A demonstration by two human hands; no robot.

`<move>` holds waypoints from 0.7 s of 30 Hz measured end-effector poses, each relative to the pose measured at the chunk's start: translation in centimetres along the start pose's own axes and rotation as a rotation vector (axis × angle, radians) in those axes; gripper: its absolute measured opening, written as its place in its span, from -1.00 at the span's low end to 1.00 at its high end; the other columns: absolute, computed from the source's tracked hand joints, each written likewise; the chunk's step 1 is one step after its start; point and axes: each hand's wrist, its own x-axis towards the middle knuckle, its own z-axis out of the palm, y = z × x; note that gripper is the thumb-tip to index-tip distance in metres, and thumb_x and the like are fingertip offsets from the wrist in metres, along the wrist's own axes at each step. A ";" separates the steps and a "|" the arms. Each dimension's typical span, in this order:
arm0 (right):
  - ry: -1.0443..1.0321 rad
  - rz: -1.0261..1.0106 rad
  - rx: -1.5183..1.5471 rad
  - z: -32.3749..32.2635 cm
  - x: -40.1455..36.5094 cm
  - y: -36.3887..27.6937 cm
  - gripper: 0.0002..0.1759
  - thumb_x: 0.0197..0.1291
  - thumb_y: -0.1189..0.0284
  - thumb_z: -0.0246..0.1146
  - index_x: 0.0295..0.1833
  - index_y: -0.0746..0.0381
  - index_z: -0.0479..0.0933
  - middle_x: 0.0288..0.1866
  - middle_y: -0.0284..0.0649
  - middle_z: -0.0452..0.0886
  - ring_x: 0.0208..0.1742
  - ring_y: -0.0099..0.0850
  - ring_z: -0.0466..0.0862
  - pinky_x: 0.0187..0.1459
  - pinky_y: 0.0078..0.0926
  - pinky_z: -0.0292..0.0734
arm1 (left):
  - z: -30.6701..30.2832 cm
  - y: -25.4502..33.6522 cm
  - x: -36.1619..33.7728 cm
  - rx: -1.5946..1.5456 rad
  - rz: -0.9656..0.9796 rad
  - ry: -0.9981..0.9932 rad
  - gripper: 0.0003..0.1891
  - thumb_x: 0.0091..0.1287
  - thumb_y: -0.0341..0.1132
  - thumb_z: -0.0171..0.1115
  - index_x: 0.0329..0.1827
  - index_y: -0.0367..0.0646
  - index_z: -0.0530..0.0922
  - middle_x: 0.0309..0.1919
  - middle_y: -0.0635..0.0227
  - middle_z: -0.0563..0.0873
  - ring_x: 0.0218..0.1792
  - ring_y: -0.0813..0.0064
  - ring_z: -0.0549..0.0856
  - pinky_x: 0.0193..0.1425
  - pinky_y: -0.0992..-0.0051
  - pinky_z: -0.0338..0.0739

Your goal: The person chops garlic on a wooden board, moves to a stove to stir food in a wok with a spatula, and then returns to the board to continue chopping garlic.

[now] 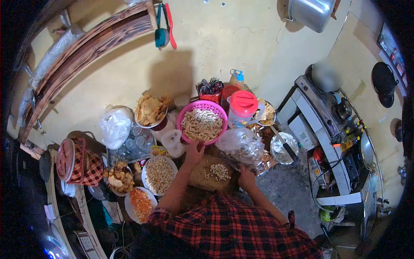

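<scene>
My left hand (195, 152) is at the near rim of a pink plastic basket (223, 113), fingers bent together; anything in them is too small to make out. Pale, cut strips (202, 125) fill the basket. My right hand (246, 178) is closed around what looks like a knife (232, 163), its blade pointing up and left beside a clear plastic bag (245, 146). Between my hands lies a wooden chopping board (200, 179) with a small heap of pale diced pieces (219, 172) on it.
Left of the board stand a bowl of diced pieces (159, 175), a plate of orange shreds (141, 205) and a bowl of fried pieces (118, 179). A red-lidded jug (242, 110) stands behind the bag. Farther right are a foil-lined bowl (284, 149) and a stove (317, 101).
</scene>
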 end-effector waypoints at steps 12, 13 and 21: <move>-0.017 0.068 0.378 -2.4 -1.9 2.0 -0.48 0.09 0.39 0.19 0.16 0.28 0.25 -0.08 0.13 0.53 -0.04 0.08 0.53 -0.04 -0.13 0.44 | 5.0 -6.6 10.8 0.698 0.134 -0.332 -0.75 -0.02 -0.44 0.23 -0.22 -0.24 0.59 -0.29 0.04 0.62 -0.18 0.10 0.60 -0.05 0.20 0.48; -0.033 0.052 0.400 -2.3 -1.9 2.1 -0.51 0.09 0.39 0.19 0.13 0.28 0.28 -0.07 0.11 0.54 -0.04 0.06 0.54 -0.04 -0.14 0.44 | 4.9 -6.8 10.6 0.655 0.171 -0.256 -0.77 -0.01 -0.42 0.23 -0.24 -0.24 0.58 -0.28 0.05 0.61 -0.17 0.10 0.59 -0.05 0.18 0.48; -0.008 0.096 0.408 -0.9 -1.8 1.5 -0.59 0.09 0.40 0.19 0.05 0.31 0.35 -0.09 0.09 0.55 -0.03 0.02 0.55 -0.03 -0.16 0.45 | 4.3 -7.4 9.7 0.534 0.174 -0.050 -0.83 0.13 -0.36 0.15 -0.27 -0.26 0.49 -0.25 0.11 0.58 -0.14 0.10 0.54 -0.11 0.14 0.46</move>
